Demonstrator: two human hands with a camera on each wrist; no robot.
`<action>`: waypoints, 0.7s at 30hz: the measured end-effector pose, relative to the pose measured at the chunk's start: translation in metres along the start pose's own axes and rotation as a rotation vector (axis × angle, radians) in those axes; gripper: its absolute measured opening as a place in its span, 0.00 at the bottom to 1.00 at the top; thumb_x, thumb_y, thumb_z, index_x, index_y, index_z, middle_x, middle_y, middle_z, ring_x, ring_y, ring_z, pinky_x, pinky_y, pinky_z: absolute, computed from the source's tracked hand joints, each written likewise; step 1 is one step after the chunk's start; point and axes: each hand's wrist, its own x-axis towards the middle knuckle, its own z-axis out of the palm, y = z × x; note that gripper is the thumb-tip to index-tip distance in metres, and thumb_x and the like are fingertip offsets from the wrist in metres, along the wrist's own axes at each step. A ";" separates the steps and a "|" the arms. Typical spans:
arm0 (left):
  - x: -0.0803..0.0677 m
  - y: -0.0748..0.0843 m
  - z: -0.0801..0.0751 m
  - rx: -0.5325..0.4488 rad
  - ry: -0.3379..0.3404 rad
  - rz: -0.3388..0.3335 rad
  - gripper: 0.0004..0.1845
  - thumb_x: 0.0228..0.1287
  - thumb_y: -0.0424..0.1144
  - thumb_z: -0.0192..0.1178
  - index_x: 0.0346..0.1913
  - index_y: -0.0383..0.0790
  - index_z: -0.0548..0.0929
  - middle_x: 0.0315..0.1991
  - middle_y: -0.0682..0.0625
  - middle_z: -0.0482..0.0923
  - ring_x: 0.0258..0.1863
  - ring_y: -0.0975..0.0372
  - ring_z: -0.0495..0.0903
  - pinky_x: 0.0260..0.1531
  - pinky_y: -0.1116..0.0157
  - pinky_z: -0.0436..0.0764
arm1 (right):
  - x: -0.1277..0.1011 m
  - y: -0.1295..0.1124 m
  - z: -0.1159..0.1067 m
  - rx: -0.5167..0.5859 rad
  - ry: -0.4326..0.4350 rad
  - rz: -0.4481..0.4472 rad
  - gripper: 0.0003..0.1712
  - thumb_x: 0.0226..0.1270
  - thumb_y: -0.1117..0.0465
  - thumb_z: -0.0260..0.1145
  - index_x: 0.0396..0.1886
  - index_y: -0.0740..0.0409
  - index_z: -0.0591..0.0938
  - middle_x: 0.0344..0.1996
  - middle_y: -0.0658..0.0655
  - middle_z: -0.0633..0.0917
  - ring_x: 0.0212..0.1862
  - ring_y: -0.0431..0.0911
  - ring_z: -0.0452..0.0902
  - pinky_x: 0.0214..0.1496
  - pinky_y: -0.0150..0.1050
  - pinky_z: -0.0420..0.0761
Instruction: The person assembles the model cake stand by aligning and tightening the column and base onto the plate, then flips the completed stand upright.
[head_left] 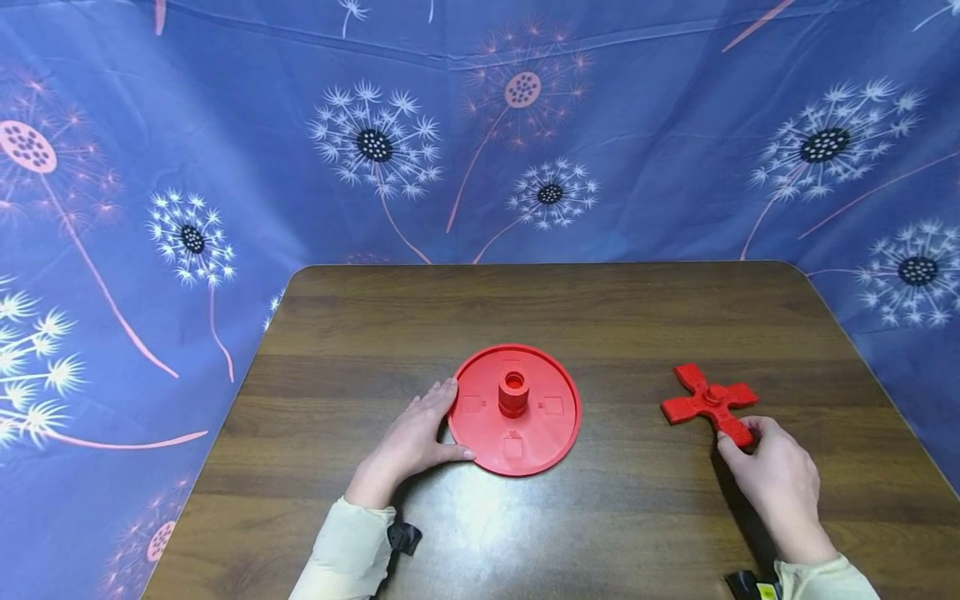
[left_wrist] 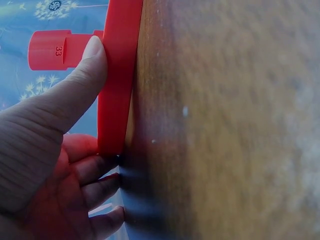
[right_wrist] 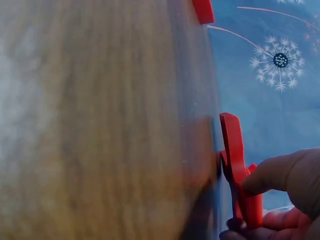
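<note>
The left hand (left_wrist: 37, 140) holds the rim of a red disc (left_wrist: 119, 90), which is seen edge-on as an upright band beside the table (left_wrist: 225, 120). The thumb (left_wrist: 80, 90) lies against the rim, its tip near the foot of a red post (left_wrist: 50, 50) marked "33", which juts left from the disc. The other fingers (left_wrist: 100, 192) bend around below the band, their tips by the table. The table fills the right of the view, brown and blurred, with small pale specks and dark shadow near the fingertips. Behind the post hangs a blue cloth (left_wrist: 15, 85) printed with white dandelions.
</note>
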 end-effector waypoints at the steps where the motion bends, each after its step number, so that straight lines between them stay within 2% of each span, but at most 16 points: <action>1: 0.000 0.000 0.000 0.002 -0.001 -0.001 0.58 0.45 0.60 0.75 0.74 0.35 0.59 0.74 0.44 0.57 0.73 0.49 0.55 0.71 0.48 0.55 | 0.000 -0.001 0.000 0.011 0.026 -0.012 0.21 0.58 0.55 0.67 0.45 0.66 0.79 0.33 0.69 0.83 0.32 0.67 0.77 0.24 0.50 0.67; 4: 0.000 0.000 0.000 0.005 -0.003 -0.001 0.58 0.45 0.60 0.75 0.74 0.35 0.59 0.75 0.44 0.56 0.74 0.49 0.55 0.71 0.48 0.55 | 0.000 -0.004 -0.001 0.047 0.109 -0.059 0.21 0.56 0.56 0.68 0.45 0.66 0.80 0.30 0.67 0.84 0.30 0.65 0.78 0.23 0.48 0.66; 5: 0.000 0.000 0.000 0.004 -0.003 -0.003 0.58 0.45 0.60 0.75 0.75 0.35 0.59 0.75 0.44 0.56 0.74 0.49 0.55 0.71 0.48 0.55 | 0.000 -0.005 -0.001 0.063 0.141 -0.072 0.20 0.56 0.57 0.69 0.45 0.65 0.81 0.29 0.66 0.85 0.27 0.60 0.79 0.23 0.46 0.66; 7: 0.000 0.000 0.000 0.001 -0.002 -0.003 0.58 0.45 0.59 0.75 0.74 0.35 0.59 0.75 0.44 0.57 0.74 0.49 0.55 0.71 0.48 0.55 | 0.001 -0.009 -0.002 0.107 0.204 -0.098 0.19 0.54 0.58 0.70 0.44 0.63 0.82 0.27 0.64 0.86 0.24 0.42 0.78 0.23 0.42 0.65; 9: 0.000 0.000 0.000 0.001 -0.009 -0.007 0.58 0.45 0.60 0.75 0.75 0.35 0.58 0.75 0.45 0.56 0.74 0.50 0.54 0.71 0.48 0.54 | 0.003 -0.013 -0.004 0.158 0.255 -0.123 0.18 0.53 0.60 0.71 0.44 0.62 0.83 0.28 0.64 0.87 0.24 0.24 0.72 0.22 0.38 0.64; 10: 0.000 0.000 0.000 0.001 -0.010 -0.008 0.58 0.45 0.60 0.75 0.75 0.35 0.58 0.75 0.45 0.56 0.74 0.50 0.54 0.71 0.49 0.54 | 0.003 -0.016 -0.005 0.179 0.281 -0.136 0.18 0.53 0.61 0.72 0.45 0.61 0.84 0.29 0.64 0.87 0.25 0.16 0.67 0.22 0.36 0.63; 12: 0.000 0.000 -0.001 0.001 -0.008 -0.003 0.58 0.45 0.59 0.75 0.75 0.35 0.58 0.75 0.44 0.56 0.74 0.50 0.54 0.71 0.48 0.54 | 0.003 -0.022 -0.006 0.226 0.319 -0.166 0.19 0.52 0.62 0.73 0.46 0.60 0.84 0.32 0.65 0.88 0.28 0.08 0.59 0.22 0.32 0.62; 14: 0.000 0.000 -0.001 0.004 -0.008 -0.002 0.58 0.45 0.59 0.75 0.75 0.35 0.58 0.75 0.44 0.56 0.74 0.50 0.54 0.71 0.49 0.54 | 0.003 -0.028 -0.007 0.263 0.350 -0.198 0.20 0.51 0.63 0.74 0.46 0.60 0.84 0.32 0.65 0.88 0.31 0.06 0.60 0.22 0.26 0.61; 15: 0.000 0.000 -0.002 0.003 -0.006 0.000 0.58 0.45 0.59 0.75 0.74 0.34 0.58 0.75 0.44 0.56 0.74 0.50 0.54 0.71 0.48 0.55 | 0.002 -0.032 -0.008 0.279 0.364 -0.213 0.20 0.51 0.64 0.74 0.46 0.61 0.84 0.31 0.62 0.88 0.31 0.07 0.61 0.23 0.24 0.62; 18: 0.000 0.000 -0.002 0.004 -0.010 -0.004 0.58 0.45 0.59 0.75 0.75 0.35 0.58 0.75 0.45 0.56 0.74 0.51 0.54 0.71 0.49 0.54 | 0.002 -0.043 -0.009 0.345 0.376 -0.248 0.20 0.50 0.68 0.75 0.47 0.61 0.85 0.32 0.39 0.86 0.34 0.09 0.66 0.31 0.12 0.64; 21: 0.000 0.000 -0.002 -0.003 -0.008 0.003 0.57 0.46 0.58 0.75 0.74 0.34 0.59 0.74 0.43 0.57 0.74 0.50 0.54 0.71 0.48 0.54 | 0.002 -0.055 -0.010 0.423 0.365 -0.298 0.22 0.50 0.71 0.75 0.48 0.63 0.84 0.34 0.23 0.77 0.37 0.13 0.71 0.38 0.10 0.70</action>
